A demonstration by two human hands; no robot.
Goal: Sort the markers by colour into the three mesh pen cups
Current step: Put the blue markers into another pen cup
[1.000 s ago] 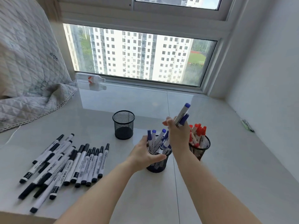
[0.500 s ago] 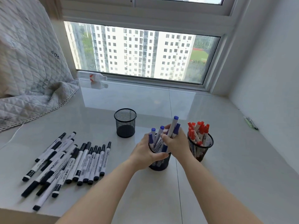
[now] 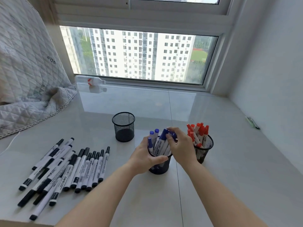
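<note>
Three black mesh cups stand on the glossy sill. The middle cup [image 3: 159, 167] holds several blue-capped markers [image 3: 154, 138]. My left hand [image 3: 146, 158] grips this cup round its left side, thumb across the front. My right hand [image 3: 180, 145] is over the cup's right side, its fingers curled round the tops of the blue markers there. To the right, another cup [image 3: 205, 149] is filled with red-capped markers [image 3: 197, 131]. An empty cup [image 3: 123, 126] stands behind and to the left. Several black-capped markers [image 3: 68, 167] lie loose on the sill at the left.
A quilted blanket [image 3: 29, 82] hangs over the sill's left end. A plastic bottle [image 3: 91, 80] lies by the window frame. A small green object [image 3: 252, 122] lies at the right wall. A thin white cord [image 3: 11, 141] runs along the left edge.
My right hand has come down from above the cup, lowering the blue markers it held into the middle cup. The left hand stayed on the cup.
</note>
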